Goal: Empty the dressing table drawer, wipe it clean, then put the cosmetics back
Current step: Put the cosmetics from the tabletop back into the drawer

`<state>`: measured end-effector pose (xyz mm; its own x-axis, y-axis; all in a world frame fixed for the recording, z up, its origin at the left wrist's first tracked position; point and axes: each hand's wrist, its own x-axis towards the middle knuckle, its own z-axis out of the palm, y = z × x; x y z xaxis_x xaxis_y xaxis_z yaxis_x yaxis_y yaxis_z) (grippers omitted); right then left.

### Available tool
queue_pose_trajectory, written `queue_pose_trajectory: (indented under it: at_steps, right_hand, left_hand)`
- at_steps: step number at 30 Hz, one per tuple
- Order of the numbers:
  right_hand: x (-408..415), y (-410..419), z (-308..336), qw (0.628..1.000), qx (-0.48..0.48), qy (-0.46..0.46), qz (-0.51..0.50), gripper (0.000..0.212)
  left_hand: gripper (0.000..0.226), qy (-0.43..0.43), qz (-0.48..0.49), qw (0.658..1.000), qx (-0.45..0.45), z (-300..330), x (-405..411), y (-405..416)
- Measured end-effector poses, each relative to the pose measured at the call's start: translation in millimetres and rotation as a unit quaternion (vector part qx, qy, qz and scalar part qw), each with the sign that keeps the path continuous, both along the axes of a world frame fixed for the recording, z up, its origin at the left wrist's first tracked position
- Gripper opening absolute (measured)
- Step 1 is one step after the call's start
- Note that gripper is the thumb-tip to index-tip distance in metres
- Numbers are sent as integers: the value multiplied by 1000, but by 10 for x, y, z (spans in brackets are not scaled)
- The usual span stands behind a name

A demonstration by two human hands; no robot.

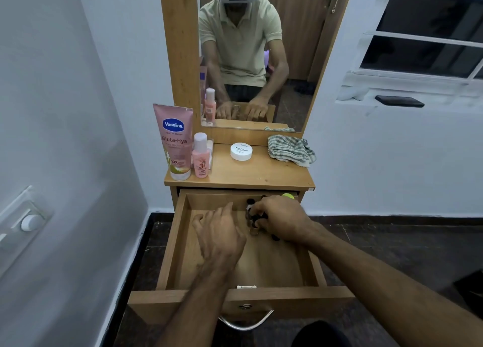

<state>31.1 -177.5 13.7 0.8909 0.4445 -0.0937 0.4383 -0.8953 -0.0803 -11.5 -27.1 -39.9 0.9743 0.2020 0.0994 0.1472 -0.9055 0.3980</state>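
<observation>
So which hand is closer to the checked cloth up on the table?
Right. The right hand is in the drawer at its back right, below the checked cloth. The left hand is further left in the drawer.

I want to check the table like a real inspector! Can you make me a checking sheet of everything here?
Surface: wooden tabletop; drawer pulled out below it.
Job's things: pink Vaseline tube and small pink bottle stand upright at the left; white round tin in the middle; small dark items lie at the back of the drawer.
Clutter: striped cloth crumpled at the right of the tabletop.
Grips: left hand open inside the drawer; right hand curled around the small dark items.
Cables: nothing seen.
Surroundings: mirror, window, wall switch, dark object on the sill.
</observation>
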Motion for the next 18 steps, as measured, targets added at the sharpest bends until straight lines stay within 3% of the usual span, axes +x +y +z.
queue_pose_trajectory:
  at_steps: [9, 18]
  right_hand:
    - [-52, 56, -95, 999, 17, -39, -15, 3]
    - [-94, 26, -167, 997, 68, -24, -35, 2]
  left_hand:
    - [56, -15, 5, 1000, -9, 17, -20, 1]
    - [55, -16, 6, 1000, -22, 29, -20, -10]
